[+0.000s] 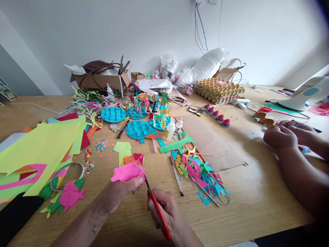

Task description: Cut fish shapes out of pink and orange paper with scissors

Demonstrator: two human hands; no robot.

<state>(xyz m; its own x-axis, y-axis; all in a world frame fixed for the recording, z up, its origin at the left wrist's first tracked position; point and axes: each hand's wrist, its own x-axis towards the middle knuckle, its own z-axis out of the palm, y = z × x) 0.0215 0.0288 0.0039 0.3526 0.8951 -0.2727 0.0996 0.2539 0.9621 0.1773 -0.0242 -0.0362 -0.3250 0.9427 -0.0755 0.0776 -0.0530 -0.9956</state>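
My left hand (123,190) pinches a piece of pink paper (128,172) with a fish outline drawn on it. Red-handled scissors (158,212) are in my right hand (164,209), their dark blades reaching up to the right edge of the pink paper. Just beyond the paper lie orange and red scraps (132,159) and a light green piece with a drawn outline (122,147). To the left, a cut-out pink fish (70,195) rests on green cut-outs near a roll of tape (55,178). A pen (176,176) lies to the right.
Colored paper sheets (36,144) cover the left side. Paper scraps (203,178) are piled right of the pen, beside a cardboard sheet (213,140). Glue bottles (169,131) stand near blue discs (140,129). At the far right, another person's hands (285,135) hold an egg-carton piece (267,120).
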